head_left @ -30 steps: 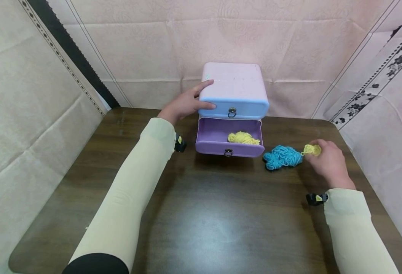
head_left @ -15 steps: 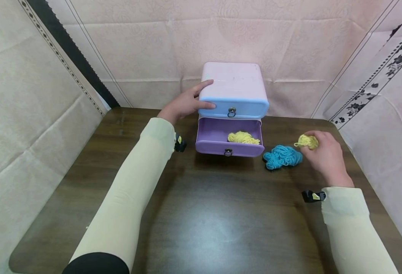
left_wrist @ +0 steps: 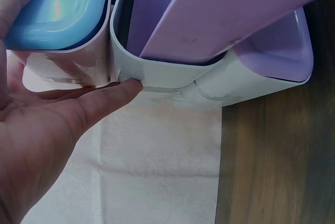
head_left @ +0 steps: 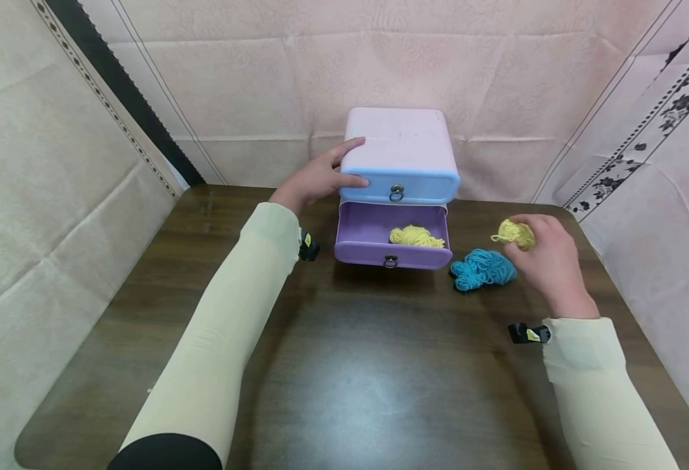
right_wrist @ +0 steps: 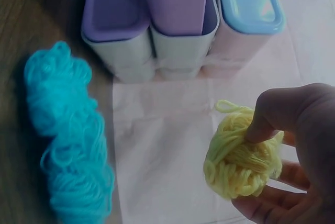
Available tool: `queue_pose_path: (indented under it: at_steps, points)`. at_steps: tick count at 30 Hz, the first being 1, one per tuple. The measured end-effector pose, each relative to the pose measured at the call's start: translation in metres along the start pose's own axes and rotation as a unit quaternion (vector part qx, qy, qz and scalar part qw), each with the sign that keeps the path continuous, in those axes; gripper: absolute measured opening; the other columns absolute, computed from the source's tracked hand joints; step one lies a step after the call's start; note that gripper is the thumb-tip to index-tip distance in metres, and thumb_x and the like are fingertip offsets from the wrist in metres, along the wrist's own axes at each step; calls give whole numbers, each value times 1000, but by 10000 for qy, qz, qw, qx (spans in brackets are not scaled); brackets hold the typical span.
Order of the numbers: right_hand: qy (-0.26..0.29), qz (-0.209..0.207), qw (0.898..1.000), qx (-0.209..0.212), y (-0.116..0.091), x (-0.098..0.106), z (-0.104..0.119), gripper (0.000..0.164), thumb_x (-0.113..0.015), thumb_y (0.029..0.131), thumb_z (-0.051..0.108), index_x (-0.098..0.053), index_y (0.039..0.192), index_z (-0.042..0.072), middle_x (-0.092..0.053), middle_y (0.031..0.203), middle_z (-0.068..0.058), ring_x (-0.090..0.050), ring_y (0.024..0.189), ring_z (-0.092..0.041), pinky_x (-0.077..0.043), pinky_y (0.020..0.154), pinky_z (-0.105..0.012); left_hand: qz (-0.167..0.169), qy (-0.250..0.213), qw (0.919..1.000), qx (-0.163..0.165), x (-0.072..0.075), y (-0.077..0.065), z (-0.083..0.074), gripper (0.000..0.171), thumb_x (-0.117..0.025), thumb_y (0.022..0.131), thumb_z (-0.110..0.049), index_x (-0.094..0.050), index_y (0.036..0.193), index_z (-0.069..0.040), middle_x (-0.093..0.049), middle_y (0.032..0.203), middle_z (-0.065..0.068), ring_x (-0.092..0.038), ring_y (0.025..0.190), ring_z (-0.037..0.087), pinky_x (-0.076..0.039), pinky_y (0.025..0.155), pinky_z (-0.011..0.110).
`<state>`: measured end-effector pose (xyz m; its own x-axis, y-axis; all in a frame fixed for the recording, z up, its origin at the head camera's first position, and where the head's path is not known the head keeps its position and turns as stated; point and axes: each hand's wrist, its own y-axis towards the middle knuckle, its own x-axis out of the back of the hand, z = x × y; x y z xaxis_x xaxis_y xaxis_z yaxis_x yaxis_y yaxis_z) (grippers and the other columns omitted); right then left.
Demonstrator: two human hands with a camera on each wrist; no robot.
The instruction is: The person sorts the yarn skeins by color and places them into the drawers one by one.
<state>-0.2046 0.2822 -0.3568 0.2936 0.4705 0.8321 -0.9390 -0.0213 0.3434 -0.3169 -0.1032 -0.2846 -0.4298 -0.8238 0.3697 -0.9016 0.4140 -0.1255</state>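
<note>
A three-tier drawer cabinet (head_left: 403,137) stands at the back of the table, its purple middle drawer (head_left: 359,225) pulled out. Inside that drawer lies a skein of yellow yarn (head_left: 417,236). My left hand (head_left: 315,176) rests against the cabinet's left side, fingers extended, with the thumb on the front of the blue top drawer (left_wrist: 65,9). To the right, my right hand (head_left: 550,258) pinches a ball of yellow yarn (right_wrist: 241,156) between thumb and fingers, raised above the tabletop. Left of this hand, a skein of blue yarn (head_left: 483,269) lies on the table.
The lowest purple drawer (right_wrist: 115,9) sits below the pulled-out one and is hidden in the head view. A patterned cloth (head_left: 250,85) hangs behind the brown wooden table (head_left: 344,365), with more cloth at both sides.
My right hand has moved left and toward the back with the yellow yarn ball, away from the blue skein's right end. My left hand and the cabinet have stayed in place.
</note>
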Motion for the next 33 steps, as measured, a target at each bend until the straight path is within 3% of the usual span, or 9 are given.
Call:
queue_pose_path:
  at_steps: [33]
  points:
    - [450, -433, 9942, 879, 3, -22, 57, 39, -62, 82, 5, -63, 121, 5, -55, 129, -19, -51, 111, -34, -44, 88, -53, 12, -55, 10000, -44, 1, 0, 2, 89, -79, 81, -25, -27, 150, -44, -21, 160, 3, -42, 130, 23, -39, 108, 39]
